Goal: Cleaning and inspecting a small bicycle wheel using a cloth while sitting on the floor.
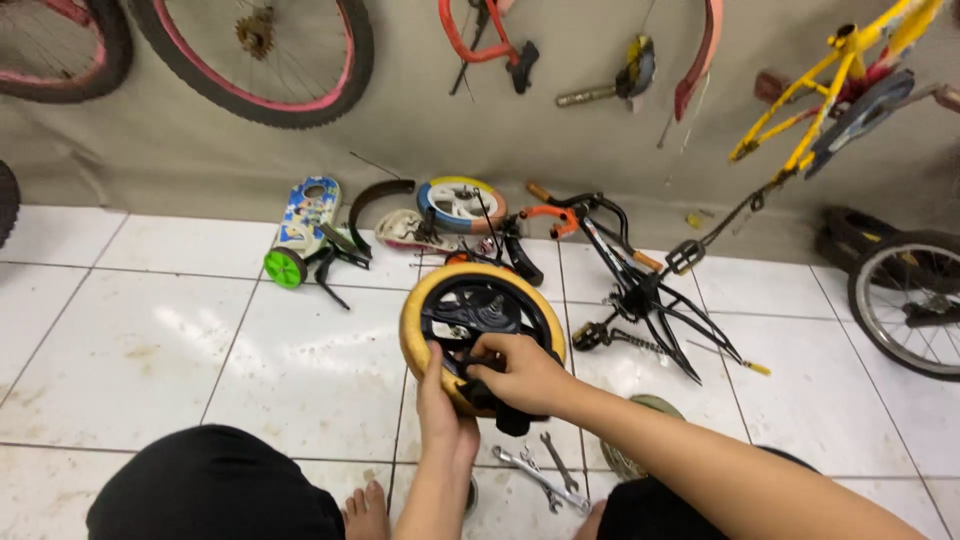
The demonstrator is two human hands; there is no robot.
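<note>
No packages, signs or screens in view. One printed panel (303, 213) lies by the wall: oblong, white-blue, small coloured pictures.

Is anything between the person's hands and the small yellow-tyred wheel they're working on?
Nothing visible. The left hand grips the near rim of the yellow-tyred wheel, and the right hand rests on its black hub area. The wrenches lie on the tiled floor nearer the person, beneath the forearms.
</note>
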